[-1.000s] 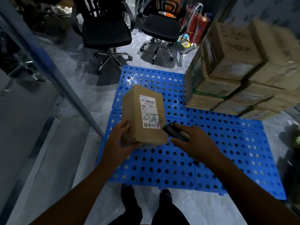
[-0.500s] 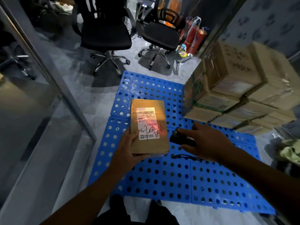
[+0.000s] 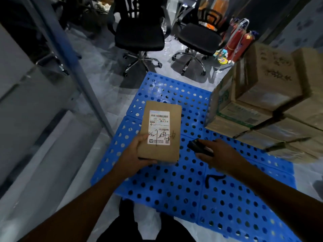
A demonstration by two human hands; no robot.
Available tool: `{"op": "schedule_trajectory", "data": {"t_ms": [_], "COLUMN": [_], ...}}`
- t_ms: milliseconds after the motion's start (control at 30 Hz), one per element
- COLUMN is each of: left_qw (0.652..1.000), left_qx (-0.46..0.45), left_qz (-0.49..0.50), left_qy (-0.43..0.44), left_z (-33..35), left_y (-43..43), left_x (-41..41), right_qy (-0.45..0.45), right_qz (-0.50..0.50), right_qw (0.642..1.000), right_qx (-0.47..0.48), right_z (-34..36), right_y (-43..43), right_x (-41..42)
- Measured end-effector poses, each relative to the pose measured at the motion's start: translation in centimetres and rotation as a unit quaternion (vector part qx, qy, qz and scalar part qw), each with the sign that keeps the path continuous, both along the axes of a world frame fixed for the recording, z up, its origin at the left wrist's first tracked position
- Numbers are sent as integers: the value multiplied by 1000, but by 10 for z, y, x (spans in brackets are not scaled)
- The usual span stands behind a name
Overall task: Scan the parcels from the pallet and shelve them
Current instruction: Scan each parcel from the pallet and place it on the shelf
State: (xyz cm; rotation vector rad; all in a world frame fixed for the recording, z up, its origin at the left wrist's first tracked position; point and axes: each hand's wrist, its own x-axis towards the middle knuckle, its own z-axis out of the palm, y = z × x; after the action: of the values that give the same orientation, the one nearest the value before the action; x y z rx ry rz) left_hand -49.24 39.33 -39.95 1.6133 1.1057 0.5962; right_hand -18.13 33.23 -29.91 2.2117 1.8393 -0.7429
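Observation:
A flat brown parcel (image 3: pixel 161 119) with a white barcode label and black handwriting is held above the blue perforated pallet (image 3: pixel 174 186). My left hand (image 3: pixel 134 154) grips its near left corner, thumb on the label's lower edge. Just right of the parcel, my right hand (image 3: pixel 218 154) holds a small black scanner (image 3: pixel 197 147), which points toward the parcel. A black cord hangs below that hand. A stack of cardboard parcels (image 3: pixel 265 95) sits on the pallet's right side.
A grey metal shelf upright (image 3: pixel 70 55) and shelf boards (image 3: pixel 35 105) stand at the left. Two black office chairs (image 3: pixel 139 34) are beyond the pallet, and red fire extinguishers (image 3: pixel 239 44) stand behind the stack. My dark shoes show at the bottom edge.
The red scan line that lay across the label half a second ago is gone. The parcel has tipped flatter and both hands sit slightly lower.

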Motion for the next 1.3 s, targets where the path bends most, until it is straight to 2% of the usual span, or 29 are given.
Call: {"op": "schedule_trajectory", "data": {"t_ms": [167, 267, 333, 367, 467, 600, 833, 1033, 1167, 1200, 1300], "left_qw": [994, 980, 964, 950, 922, 866, 773, 729, 645, 644, 687], "left_qx": [-18, -6, 6, 23, 65, 114, 153, 136, 214, 208, 128], "left_qz": [100, 196, 261, 308, 381, 488, 608, 648, 641, 619, 540], "left_qy": [-30, -40, -43, -38, -14, 13, 96, 172, 357, 397, 469], "left_z": [14, 31, 46, 57, 82, 114, 155, 129, 89, 81, 66], "left_y": [-45, -77, -100, -116, -144, -197, -295, -322, -315, -309, -296], "left_x": [-1, -19, -37, -55, -85, -146, -263, -342, -353, -353, -357], "right_qy": [174, 209, 221, 234, 271, 317, 383, 400, 387, 393, 407], "right_qz": [25, 45, 100, 141, 185, 273, 382, 388, 396, 388, 361], "right_qw": [984, 973, 966, 958, 941, 904, 838, 830, 833, 833, 839], "right_qx": [40, 80, 92, 88, 80, 86, 77, 14, -18, -26, -25], "right_z": [-36, -35, -24, -17, 4, 29, 56, 41, 22, 17, 12], "right_y": [-5, 1, 7, 12, 24, 21, -20, -45, -53, -56, -62], "right_x": [-26, -47, -66, -87, -129, -227, -407, -518, -556, -563, -581]}}
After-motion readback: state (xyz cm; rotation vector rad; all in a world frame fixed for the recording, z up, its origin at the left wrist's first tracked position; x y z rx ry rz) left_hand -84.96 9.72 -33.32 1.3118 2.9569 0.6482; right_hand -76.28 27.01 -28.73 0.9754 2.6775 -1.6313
